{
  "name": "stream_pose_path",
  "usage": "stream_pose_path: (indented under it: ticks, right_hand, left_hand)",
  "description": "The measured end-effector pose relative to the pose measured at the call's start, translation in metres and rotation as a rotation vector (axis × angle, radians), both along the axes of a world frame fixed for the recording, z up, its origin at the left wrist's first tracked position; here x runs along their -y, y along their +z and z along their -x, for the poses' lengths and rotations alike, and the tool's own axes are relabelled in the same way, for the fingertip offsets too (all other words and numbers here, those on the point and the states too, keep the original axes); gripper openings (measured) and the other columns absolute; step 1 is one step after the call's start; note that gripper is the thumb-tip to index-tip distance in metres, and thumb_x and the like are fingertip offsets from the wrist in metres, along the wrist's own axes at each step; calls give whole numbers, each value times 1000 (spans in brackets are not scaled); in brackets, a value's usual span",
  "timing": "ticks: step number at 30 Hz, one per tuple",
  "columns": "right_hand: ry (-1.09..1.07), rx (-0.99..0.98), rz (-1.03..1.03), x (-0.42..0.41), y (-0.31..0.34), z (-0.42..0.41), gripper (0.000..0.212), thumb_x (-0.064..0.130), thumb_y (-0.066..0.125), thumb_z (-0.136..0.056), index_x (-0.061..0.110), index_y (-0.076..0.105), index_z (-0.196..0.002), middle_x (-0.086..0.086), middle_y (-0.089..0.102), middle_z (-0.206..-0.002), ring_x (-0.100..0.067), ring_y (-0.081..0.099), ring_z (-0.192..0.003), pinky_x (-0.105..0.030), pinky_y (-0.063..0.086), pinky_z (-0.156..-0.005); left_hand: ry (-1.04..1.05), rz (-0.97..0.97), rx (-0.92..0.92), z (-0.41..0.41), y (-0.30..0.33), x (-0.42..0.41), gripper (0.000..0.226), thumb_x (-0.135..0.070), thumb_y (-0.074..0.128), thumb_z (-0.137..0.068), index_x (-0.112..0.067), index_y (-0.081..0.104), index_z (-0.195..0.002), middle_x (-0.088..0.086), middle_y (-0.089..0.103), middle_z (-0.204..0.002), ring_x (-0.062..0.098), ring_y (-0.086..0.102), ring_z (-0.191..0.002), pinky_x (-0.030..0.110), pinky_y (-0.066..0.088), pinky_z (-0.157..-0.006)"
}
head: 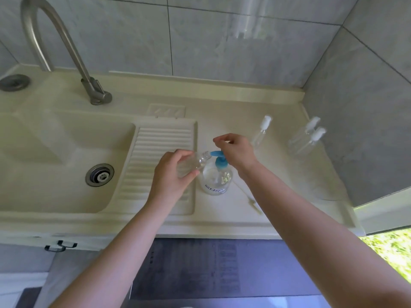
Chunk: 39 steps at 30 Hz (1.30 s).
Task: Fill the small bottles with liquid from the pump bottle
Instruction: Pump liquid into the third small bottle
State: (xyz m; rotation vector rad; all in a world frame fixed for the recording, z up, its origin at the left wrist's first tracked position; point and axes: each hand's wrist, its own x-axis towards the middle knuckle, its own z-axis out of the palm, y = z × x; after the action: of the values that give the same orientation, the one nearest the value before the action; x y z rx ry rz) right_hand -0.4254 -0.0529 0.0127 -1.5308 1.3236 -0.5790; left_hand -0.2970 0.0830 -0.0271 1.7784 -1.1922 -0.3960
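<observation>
Clear small bottle [195, 163] is tilting in the gripping left hand [172, 174], mouth at the blue pump bottle [216, 174] spout; right hand [235, 150] is resting curled on the pump.

My left hand [172, 172] grips a small clear bottle [195, 163] at frame centre, tilted, its open neck right at the blue pump nozzle [214, 153]. My right hand [235, 150] rests on top of the blue pump head of the pump bottle [216, 177], fingers curled; looks like thumb and forefinger pinch something tiny, can't tell what. Pump bottle stands on the cream counter [278, 185], just right of the ribbed washboard [160, 161]. A thin white tube [246, 196] lies on the counter to its right. Three capped small bottles right of centre: one alone [261, 134], two side by side [305, 140] near the tiled wall. Sink basin [55, 163] left, faucet [66, 50] upper left.
</observation>
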Motion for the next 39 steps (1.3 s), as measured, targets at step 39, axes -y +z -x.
stream_pose_path:
  ticks: [39]
  right_hand:
    - [17,-150,-32,-17,2,6,51,46,46,-99,5,73,-88,5,70,-77,-14,51,-71,-21,41,-64]
  left_hand:
    - [-49,7,56,-6,2,5,45,-13,82,-73,-24,65,-114,-4,59,-109,0,55,-103,16,41,-95]
